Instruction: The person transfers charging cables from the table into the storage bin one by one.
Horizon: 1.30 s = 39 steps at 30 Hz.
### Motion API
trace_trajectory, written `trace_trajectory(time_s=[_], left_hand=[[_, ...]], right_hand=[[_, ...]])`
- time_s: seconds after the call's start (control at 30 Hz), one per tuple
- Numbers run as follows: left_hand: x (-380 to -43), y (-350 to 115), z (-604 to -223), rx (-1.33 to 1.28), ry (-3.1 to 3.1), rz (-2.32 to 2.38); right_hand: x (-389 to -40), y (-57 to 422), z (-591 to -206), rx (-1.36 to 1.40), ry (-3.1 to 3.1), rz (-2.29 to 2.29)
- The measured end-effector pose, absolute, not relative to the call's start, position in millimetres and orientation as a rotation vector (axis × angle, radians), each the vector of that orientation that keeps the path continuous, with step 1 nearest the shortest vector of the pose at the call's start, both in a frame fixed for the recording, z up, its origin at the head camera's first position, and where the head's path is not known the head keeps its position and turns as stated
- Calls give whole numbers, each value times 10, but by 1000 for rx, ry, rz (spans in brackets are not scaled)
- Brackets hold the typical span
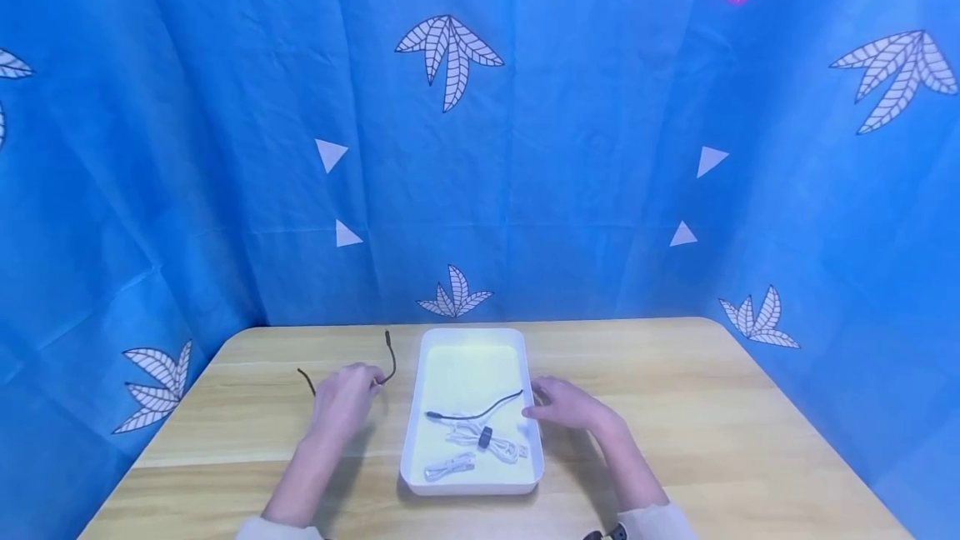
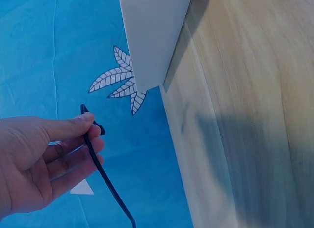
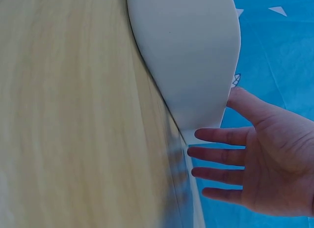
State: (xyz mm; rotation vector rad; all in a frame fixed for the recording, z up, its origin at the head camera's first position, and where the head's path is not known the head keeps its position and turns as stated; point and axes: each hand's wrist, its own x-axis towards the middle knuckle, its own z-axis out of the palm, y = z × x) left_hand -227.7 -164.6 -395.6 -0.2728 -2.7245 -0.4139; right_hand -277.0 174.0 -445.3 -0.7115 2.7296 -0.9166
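My left hand [image 1: 347, 394] pinches a short black cable [image 2: 109, 182] between thumb and fingers, left of the white plastic tray [image 1: 467, 489]. Both cable ends stick out past the hand in the head view. At the tray's right side is my right hand [image 1: 562, 402], its thumb at the rim and its straight, spread fingers by the outer wall [image 3: 189, 56]. Inside the tray lies another black cable [image 1: 480, 415]. Nearer the front are a coiled white USB cable [image 1: 506, 450] with a black strap [image 1: 485, 437] and a smaller white cable bundle [image 1: 450, 467].
The light wooden table [image 1: 675, 423] extends on both sides of the tray. A blue patterned curtain [image 1: 585, 148] hangs behind the table and along its sides. A dark band [image 1: 606, 533] shows at the right wrist.
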Motion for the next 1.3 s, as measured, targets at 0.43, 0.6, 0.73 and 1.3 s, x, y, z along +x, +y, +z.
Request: trace_trajectory(time_s=[0.43, 0.6, 0.73, 1.3], left_hand=[[-2328, -1517, -3969, -413, -2654, -377], [-2339, -1478, -3983, -473, -2617, -327], [-2350, -1437, -3980, -501, -2611, -305], [-2391, -1295, -3931, -588, -2600, -321]], right_hand=[[-2773, 1730, -4398, -720, 2690, -856], [-2792, 1732, -4408, -733, 2694, -801], [-2805, 1731, -4404, -736, 2696, -790], [-2856, 1734, -4395, -751, 2696, -730]])
